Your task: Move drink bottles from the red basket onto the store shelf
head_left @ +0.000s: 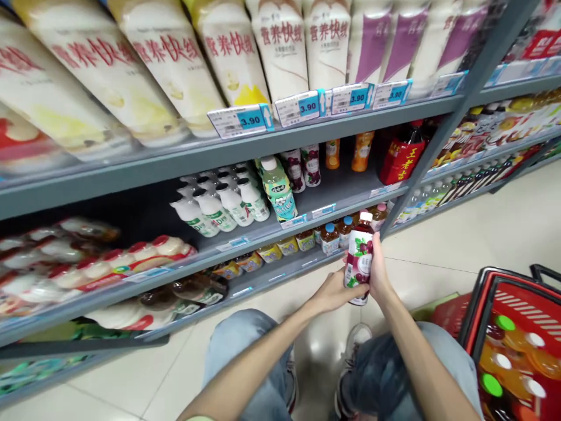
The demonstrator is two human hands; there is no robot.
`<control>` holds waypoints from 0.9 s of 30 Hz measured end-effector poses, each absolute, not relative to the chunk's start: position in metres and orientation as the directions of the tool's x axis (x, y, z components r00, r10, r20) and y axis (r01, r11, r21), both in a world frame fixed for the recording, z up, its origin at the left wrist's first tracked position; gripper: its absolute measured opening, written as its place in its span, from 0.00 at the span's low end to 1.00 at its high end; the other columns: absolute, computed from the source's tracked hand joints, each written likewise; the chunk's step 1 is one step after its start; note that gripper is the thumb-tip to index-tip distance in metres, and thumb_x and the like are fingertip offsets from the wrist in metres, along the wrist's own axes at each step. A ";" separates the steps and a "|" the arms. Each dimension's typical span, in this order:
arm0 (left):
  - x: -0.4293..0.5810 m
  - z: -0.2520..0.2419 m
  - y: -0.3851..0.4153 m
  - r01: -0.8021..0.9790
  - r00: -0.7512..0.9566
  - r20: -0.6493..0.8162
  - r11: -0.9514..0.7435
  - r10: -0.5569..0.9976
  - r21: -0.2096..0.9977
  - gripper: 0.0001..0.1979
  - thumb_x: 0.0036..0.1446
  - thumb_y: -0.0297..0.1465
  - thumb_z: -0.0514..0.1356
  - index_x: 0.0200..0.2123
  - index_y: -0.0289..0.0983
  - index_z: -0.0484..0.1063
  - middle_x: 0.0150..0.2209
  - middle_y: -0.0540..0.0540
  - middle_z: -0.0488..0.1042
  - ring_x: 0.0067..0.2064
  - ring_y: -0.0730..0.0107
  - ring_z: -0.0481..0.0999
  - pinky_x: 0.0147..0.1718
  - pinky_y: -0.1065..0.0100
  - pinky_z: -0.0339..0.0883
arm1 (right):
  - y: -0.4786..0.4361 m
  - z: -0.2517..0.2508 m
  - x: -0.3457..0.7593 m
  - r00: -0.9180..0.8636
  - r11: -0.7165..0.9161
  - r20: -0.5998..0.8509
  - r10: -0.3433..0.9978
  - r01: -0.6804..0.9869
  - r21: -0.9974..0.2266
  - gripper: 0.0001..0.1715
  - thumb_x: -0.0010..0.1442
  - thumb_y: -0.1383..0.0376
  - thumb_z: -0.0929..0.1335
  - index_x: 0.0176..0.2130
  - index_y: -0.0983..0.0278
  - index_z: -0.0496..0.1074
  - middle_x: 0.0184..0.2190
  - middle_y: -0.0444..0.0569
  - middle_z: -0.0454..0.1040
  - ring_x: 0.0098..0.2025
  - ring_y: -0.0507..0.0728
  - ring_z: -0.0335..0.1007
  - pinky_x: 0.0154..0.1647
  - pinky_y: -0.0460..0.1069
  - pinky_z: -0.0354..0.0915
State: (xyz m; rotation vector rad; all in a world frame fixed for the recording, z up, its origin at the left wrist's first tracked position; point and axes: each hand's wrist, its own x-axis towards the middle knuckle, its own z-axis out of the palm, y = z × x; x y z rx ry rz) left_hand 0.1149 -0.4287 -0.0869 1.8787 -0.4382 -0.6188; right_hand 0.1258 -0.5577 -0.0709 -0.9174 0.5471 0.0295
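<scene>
Between both hands I hold a grape juice bottle [360,257] with a white cap and a label of dark purple grapes, tilted slightly in front of the lower shelves. My left hand [335,287] wraps around its lower part, thumb across the front. My right hand [379,272] grips its right side, with some fingers hidden behind it. Similar grape bottles [311,166] stand on the middle shelf, beside a green drink bottle [279,190] and orange juice bottles [363,151].
A red shopping basket [460,316] with several capped drink bottles stands on the floor at my right. White bottle packs [232,202] sit on the middle shelf. Large milk drink bottles [283,47] line the upper shelf above price tags [309,107]. A shelf post [475,76] rises at right.
</scene>
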 end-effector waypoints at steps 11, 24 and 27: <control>0.113 -0.077 -0.427 0.034 0.888 -0.176 -0.319 -0.426 0.947 0.27 0.58 0.48 0.63 0.54 0.35 0.71 0.51 0.39 0.80 0.51 0.49 0.79 0.49 0.58 0.71 | -0.552 -0.046 0.125 0.896 0.690 -0.397 -0.198 -0.161 -0.706 0.23 0.61 0.45 0.71 0.42 0.62 0.78 0.30 0.47 0.81 0.30 0.57 0.78 0.36 0.52 0.78; 0.121 -0.082 -0.438 0.058 0.912 -0.187 -0.336 -0.365 0.940 0.16 0.54 0.38 0.66 0.44 0.36 0.75 0.37 0.45 0.82 0.41 0.57 0.80 0.39 0.65 0.70 | -0.545 -0.052 0.130 0.881 0.735 -0.435 -0.189 -0.167 -0.658 0.17 0.64 0.52 0.73 0.43 0.62 0.78 0.37 0.46 0.84 0.34 0.55 0.80 0.39 0.48 0.77; 0.116 -0.081 -0.440 0.055 0.913 -0.189 -0.351 -0.361 0.935 0.17 0.54 0.39 0.65 0.45 0.37 0.75 0.39 0.44 0.82 0.44 0.54 0.80 0.42 0.62 0.69 | -0.548 -0.056 0.128 0.870 0.704 -0.446 -0.210 -0.182 -0.687 0.19 0.61 0.51 0.74 0.43 0.63 0.78 0.37 0.47 0.84 0.35 0.56 0.81 0.38 0.48 0.78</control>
